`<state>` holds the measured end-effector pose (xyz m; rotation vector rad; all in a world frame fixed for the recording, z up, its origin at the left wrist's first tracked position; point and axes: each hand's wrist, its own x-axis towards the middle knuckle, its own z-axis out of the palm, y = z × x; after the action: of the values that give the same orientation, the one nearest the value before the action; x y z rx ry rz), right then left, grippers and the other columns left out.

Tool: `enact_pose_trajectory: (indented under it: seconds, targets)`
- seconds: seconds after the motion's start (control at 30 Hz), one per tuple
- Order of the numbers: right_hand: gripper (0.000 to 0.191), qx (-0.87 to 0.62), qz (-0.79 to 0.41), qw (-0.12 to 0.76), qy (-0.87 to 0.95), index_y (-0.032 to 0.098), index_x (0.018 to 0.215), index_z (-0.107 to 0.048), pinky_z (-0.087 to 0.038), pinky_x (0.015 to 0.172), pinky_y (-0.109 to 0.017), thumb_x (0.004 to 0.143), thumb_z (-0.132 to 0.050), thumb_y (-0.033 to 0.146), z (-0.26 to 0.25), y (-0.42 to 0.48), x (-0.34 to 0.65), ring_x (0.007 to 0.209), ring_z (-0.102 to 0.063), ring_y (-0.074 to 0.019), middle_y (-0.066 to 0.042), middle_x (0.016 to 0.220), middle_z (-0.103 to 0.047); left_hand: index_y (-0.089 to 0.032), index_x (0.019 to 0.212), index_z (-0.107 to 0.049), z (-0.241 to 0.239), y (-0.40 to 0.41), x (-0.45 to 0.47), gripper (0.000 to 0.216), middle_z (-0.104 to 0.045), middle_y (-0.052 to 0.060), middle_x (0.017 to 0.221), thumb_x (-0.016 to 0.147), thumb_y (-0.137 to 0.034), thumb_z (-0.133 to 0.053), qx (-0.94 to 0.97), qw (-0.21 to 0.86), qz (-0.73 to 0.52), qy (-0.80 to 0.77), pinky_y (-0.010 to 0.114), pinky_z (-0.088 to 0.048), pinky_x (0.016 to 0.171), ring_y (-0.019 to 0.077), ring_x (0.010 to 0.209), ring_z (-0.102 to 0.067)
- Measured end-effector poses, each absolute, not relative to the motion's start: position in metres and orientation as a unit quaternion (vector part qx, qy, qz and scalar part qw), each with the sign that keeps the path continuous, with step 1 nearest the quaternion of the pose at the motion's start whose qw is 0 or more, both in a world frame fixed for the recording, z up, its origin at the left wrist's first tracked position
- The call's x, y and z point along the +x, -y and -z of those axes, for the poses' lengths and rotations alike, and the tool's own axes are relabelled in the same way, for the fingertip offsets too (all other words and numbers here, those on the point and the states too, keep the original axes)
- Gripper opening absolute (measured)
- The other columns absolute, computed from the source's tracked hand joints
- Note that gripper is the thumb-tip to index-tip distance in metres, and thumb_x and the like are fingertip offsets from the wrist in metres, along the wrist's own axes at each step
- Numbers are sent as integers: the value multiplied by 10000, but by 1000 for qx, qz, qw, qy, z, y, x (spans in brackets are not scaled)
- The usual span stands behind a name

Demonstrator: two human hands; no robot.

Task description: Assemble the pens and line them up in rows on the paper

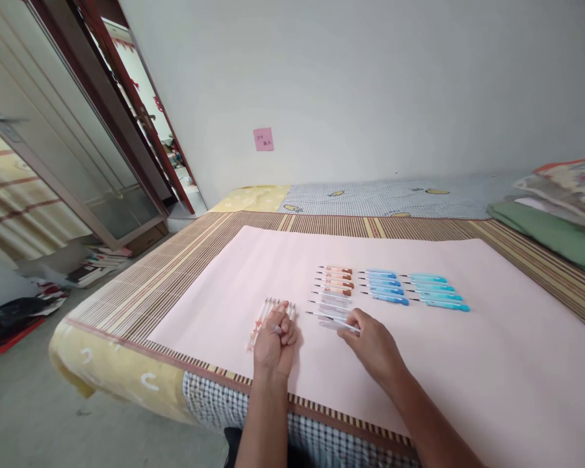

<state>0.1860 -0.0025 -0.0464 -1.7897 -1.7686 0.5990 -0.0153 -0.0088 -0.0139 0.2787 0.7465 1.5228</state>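
Observation:
My right hand (373,341) pinches the end of a slim pen (344,323) with a white barrel and a dark tip. That pen lies over or just above a row of pale lilac-grey pens (334,302). My left hand (275,335) is turned palm up with its fingers curled in; a small whitish bit shows between them, too unclear to name. Beside and partly under this hand lie several clear-white pens (260,318) with orange marks, tips pointing away. Orange-brown pens (335,276) are lined up beyond the lilac ones.
Rows of blue pens (383,286) and turquoise pens (436,290) lie to the right on a pale pink sheet (214,305). The sheet covers a striped mat (127,299) on a bed. Folded green cloth (546,231) sits at the far right; a pink note (263,139) is on the wall.

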Motion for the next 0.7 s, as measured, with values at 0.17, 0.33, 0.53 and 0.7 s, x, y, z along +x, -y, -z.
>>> enact_pose_trajectory:
  seconds: [0.17,0.33,0.53,0.7]
  targets:
    - [177,-692,-238,233,640,244,751,-482,-302,585,-264,806,-632,321,37,2,194,646,-567,-172,24,698,-635,-113,836,-643,12,9,-15,178,-406,-97,480,755,-179,-787,110,648,-668,-350,162,-167,395,19,378,-257]
    - [169,-695,-246,221,638,238,735,-498,-288,581,-266,820,-630,303,36,3,191,617,-552,-165,25,658,-620,-109,839,-635,11,9,-14,135,-393,-97,478,781,-149,-750,103,656,-662,-348,162,-156,390,18,371,-249]
    - [141,-696,-246,213,641,238,763,-526,-288,588,-266,840,-631,292,36,3,187,628,-556,-167,25,664,-624,-100,857,-636,10,9,-15,56,-387,-95,477,823,-120,-676,95,654,-662,-354,162,-149,386,19,363,-243]
    - [161,-707,-224,211,637,239,775,-531,-293,596,-268,836,-655,322,34,4,188,660,-570,-177,14,701,-647,-107,853,-627,12,8,-16,72,-372,-97,483,817,-132,-684,104,655,-660,-354,163,-147,389,21,367,-243]
